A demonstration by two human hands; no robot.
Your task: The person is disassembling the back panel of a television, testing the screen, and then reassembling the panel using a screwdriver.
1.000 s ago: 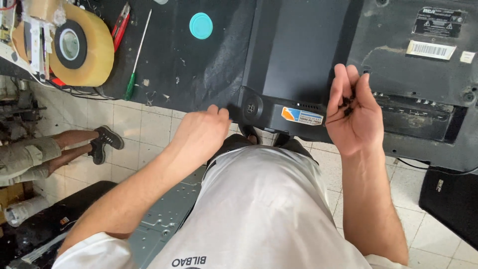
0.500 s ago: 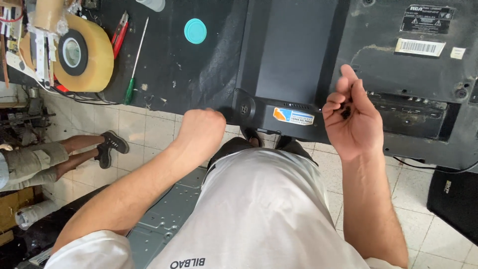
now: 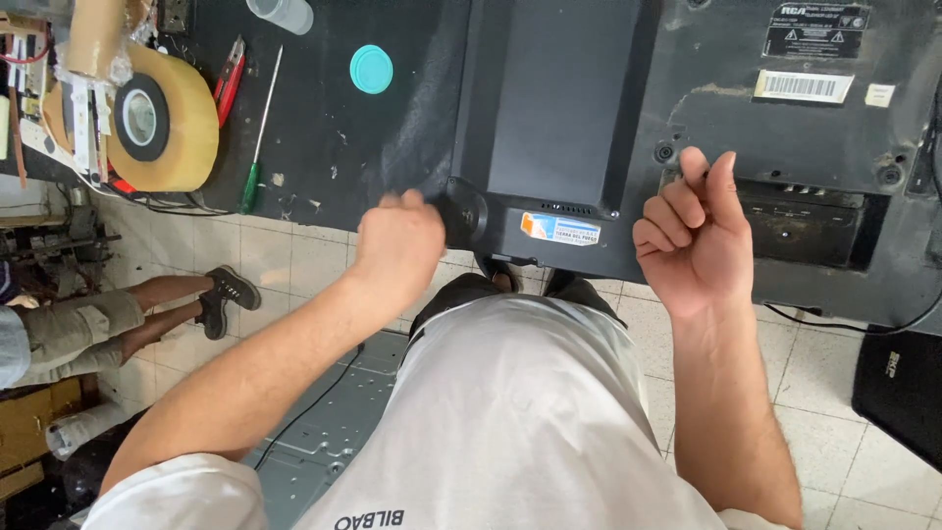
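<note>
A black television (image 3: 569, 108) lies back side up on the dark workbench (image 3: 373, 147), with a coloured sticker (image 3: 559, 229) near its front edge. My left hand (image 3: 397, 240) is curled into a fist at that near edge, fingers hooked around the set's rounded lower left corner (image 3: 463, 211). My right hand (image 3: 692, 231) hovers above the near edge by the recessed port panel (image 3: 805, 221). Its fingers are curled in and the thumb is pressed to the index finger. Nothing shows between them.
On the bench to the left lie a big roll of tan tape (image 3: 162, 118), a green-handled screwdriver (image 3: 257, 128), red pliers (image 3: 229, 69) and a teal lid (image 3: 371, 69). Another person's legs (image 3: 147, 314) are on the tiled floor at left. A metal panel (image 3: 324, 432) lies below and a black box (image 3: 903, 383) sits at right.
My right hand has gone from open fingers to a curled pinch, lifted a little off the set. My left hand has closed tighter at the corner. The view has tilted down slightly.
</note>
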